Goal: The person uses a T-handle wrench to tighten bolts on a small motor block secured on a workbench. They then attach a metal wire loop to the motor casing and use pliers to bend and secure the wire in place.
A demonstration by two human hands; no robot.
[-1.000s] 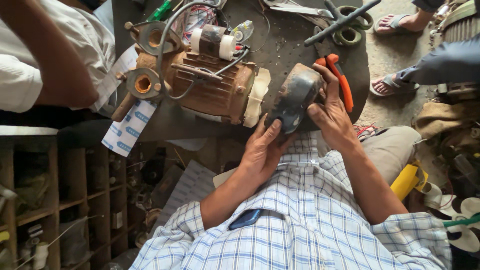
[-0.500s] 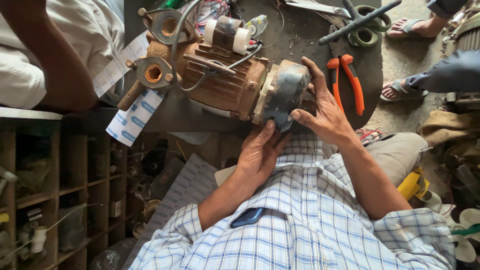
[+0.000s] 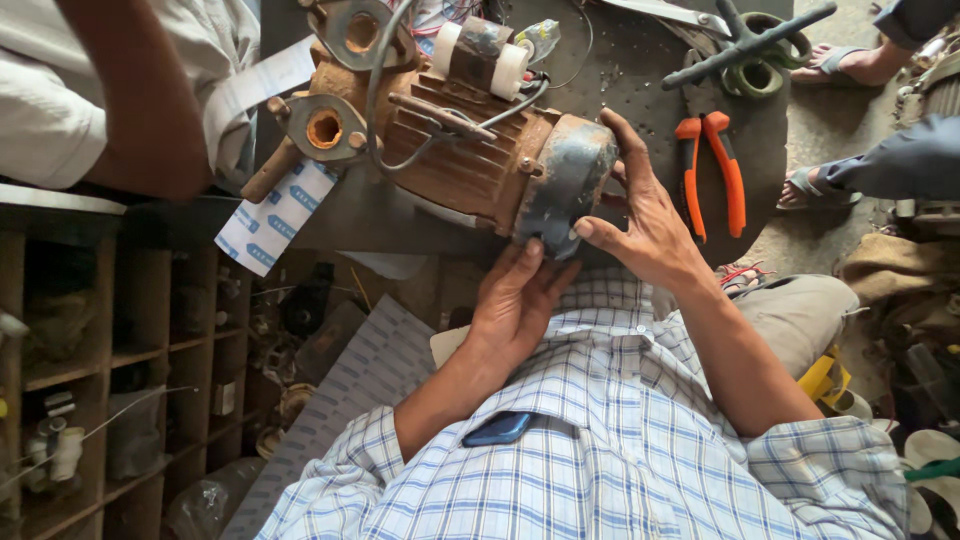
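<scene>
Motor (image 3: 460, 150): rusty, finned body, lying on its side on the dark table (image 3: 640, 70), just past the near table edge.
End cover (image 3: 565, 185): grey, dished, seated against the motor's near end, tilted toward the person.
Left hand (image 3: 515, 300): fingers extended and held together, fingertips pressed flat on the lower rim of the end cover; no pinch.
Right hand (image 3: 645, 225): fingers spread, palm cupping the right side of the end cover, thumb on its lower edge; not closed around it.
Pump end (image 3: 325, 128): flanged port with an open round hole, on the motor's far left end.
Capacitor (image 3: 480, 55): white-ended cylinder resting on top of the motor, wires attached.
Pliers (image 3: 712, 165): orange handles, flat on the table just right of the right hand, not touching.
Other person: an arm (image 3: 140, 100) and a white sleeve at the upper left, clear of the motor.
</scene>
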